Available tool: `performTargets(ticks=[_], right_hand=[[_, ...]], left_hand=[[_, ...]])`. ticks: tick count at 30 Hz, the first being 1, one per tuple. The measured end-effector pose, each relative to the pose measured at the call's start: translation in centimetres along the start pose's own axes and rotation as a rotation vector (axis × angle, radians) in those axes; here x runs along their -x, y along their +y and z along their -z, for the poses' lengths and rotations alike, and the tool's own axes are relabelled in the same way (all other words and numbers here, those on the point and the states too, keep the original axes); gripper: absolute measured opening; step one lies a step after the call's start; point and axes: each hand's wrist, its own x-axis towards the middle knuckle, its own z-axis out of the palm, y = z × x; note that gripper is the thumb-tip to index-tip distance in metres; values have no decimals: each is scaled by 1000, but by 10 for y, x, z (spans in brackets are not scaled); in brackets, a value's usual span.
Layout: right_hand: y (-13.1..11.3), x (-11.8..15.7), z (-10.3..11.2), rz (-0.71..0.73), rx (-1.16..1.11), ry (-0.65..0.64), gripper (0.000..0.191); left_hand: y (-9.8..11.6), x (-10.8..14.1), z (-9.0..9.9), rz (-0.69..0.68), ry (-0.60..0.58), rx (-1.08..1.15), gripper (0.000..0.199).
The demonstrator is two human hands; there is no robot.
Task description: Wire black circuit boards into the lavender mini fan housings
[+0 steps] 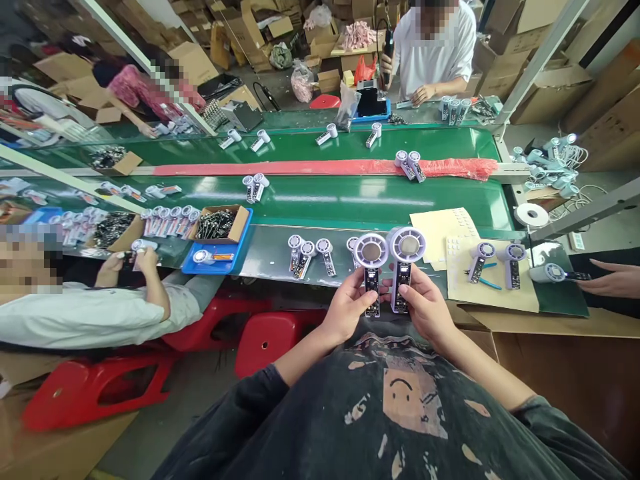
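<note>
From my seat on the head view: the left hand (347, 308) and right hand (424, 305) are both closed, each pinching the handle of a white plastic handheld fan with a round lilac-rimmed head. The left-hand fan (371, 251) and right-hand fan (406, 244) stand upright side by side, rims almost touching, lifted just above a grey metal bench strip (265, 257). Each handle shows a strip of black circuit board (371, 291) on its face, and the boards face the wearer. For a good hold, I'd keep the pressure on the handle edges, off the board, with both heads level so the rims don't knock. Just past the hands, a row of similar white fans (305, 257) lies on the strip. Further left is a blue plastic tray (216, 262) holding a cardboard box of black parts (217, 223). To the right, a cream paper sheet (493, 280) carries two more fans and blue-handled pliers (483, 275). Beyond runs a green conveyor belt (320, 208) with a long red plastic strip (325, 168). A co-worker's hand (613, 279) reaches in at far right, near another fan (547, 272).
</note>
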Motion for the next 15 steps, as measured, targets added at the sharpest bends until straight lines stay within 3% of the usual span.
performTargets(ticks=[11,15], right_hand=[[3,2,15,17,-45,39,51],[6,5,37,10,7,117,52]], left_hand=[[-10,-8,-9,12,18,-77,60],[-22,-21,-5,84,12,-171,60]])
